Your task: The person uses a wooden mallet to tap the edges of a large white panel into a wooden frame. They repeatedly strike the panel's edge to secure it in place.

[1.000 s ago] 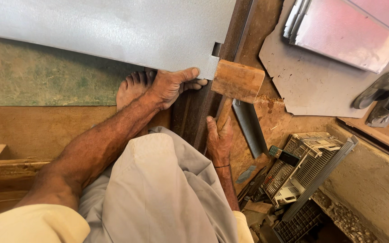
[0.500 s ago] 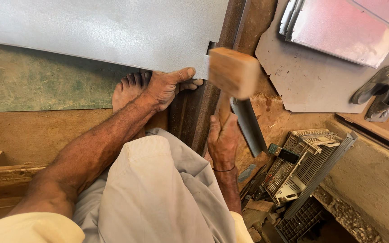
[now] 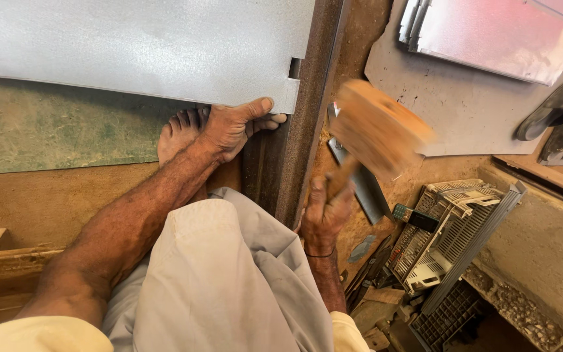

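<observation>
From the head view, the left hand (image 3: 232, 127) presses its spread fingers flat on the near edge of the galvanised metal sheet (image 3: 144, 42), thumb by the notched corner; a bare foot (image 3: 177, 133) shows just behind the knuckles. The right hand (image 3: 324, 215) is wrapped tight around the handle of a wooden mallet (image 3: 376, 130), whose head is blurred above the fingers, beside the rusty steel beam (image 3: 294, 150).

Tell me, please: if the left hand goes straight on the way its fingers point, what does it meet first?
The left hand already touches the grey metal sheet at its lower edge. Its fingers point toward the dark iron rail, which probably comes next; depth is unclear.
</observation>
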